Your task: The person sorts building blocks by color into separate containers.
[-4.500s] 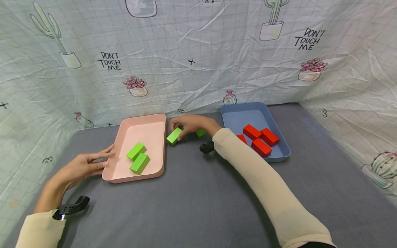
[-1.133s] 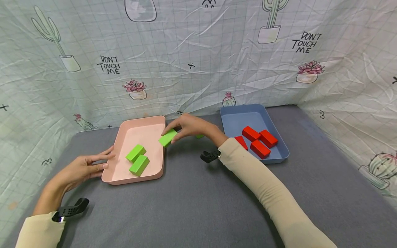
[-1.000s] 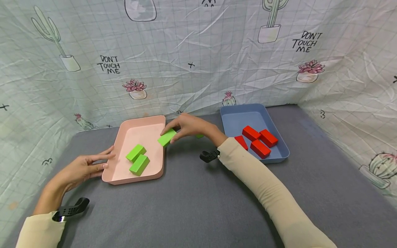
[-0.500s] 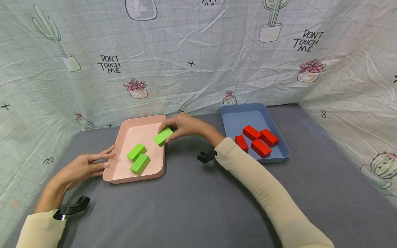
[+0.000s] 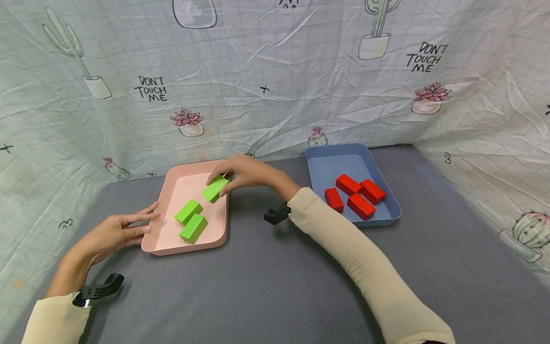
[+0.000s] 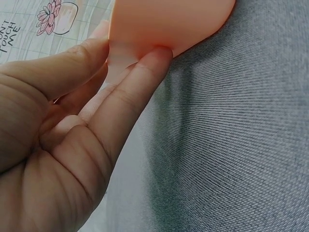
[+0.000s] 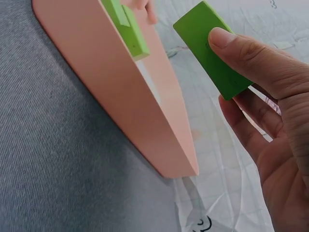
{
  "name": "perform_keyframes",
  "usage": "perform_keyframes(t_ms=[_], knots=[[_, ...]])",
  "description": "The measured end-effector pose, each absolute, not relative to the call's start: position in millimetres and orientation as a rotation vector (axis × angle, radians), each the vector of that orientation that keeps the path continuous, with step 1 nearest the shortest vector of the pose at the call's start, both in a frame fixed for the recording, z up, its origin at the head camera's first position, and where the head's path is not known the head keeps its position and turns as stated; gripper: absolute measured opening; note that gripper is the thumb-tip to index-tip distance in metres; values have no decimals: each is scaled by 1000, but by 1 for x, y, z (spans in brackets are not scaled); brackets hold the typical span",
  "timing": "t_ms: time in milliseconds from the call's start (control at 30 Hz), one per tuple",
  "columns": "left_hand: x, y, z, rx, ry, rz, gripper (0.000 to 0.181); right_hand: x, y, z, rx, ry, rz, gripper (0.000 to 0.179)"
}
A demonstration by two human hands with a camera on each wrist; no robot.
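In the head view my right hand (image 5: pixel 242 172) holds a bright green block (image 5: pixel 215 188) over the right side of a pink tray (image 5: pixel 174 184). Thumb and fingers pinch its sides, as the right wrist view of the green block (image 7: pixel 210 53) shows. Two more green blocks (image 5: pixel 193 228) lie side by side inside the tray. My left hand (image 5: pixel 113 234) grips the tray's left edge. One finger presses the outer wall while other digits reach over the rim, seen in the left wrist view of the tray (image 6: pixel 169 24).
A blue tray (image 5: pixel 335 157) with several red blocks (image 5: pixel 361 205) stands at the right. Both trays sit on a grey cloth surface (image 5: pixel 266 277). Printed fabric (image 5: pixel 240 62) hangs behind and at the sides. A black wrist device (image 5: pixel 277 214) juts below my right wrist.
My right hand has lifted the green block from beside the pink tray and carried it left over the rim. Another green block behind it is now hidden by the arm. The left hand stays put.
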State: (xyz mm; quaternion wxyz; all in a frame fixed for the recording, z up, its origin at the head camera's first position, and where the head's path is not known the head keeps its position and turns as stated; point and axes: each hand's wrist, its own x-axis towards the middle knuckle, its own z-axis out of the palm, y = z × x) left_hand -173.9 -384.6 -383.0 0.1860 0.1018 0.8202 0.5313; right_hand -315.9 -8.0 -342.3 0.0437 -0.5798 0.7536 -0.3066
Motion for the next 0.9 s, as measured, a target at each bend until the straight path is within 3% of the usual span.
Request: perform_keyframes(t_ms=[900], knots=[[-175,-387,-384,322,2307,1504,56,-326,-33,-346,-1682,2206,-933,38]])
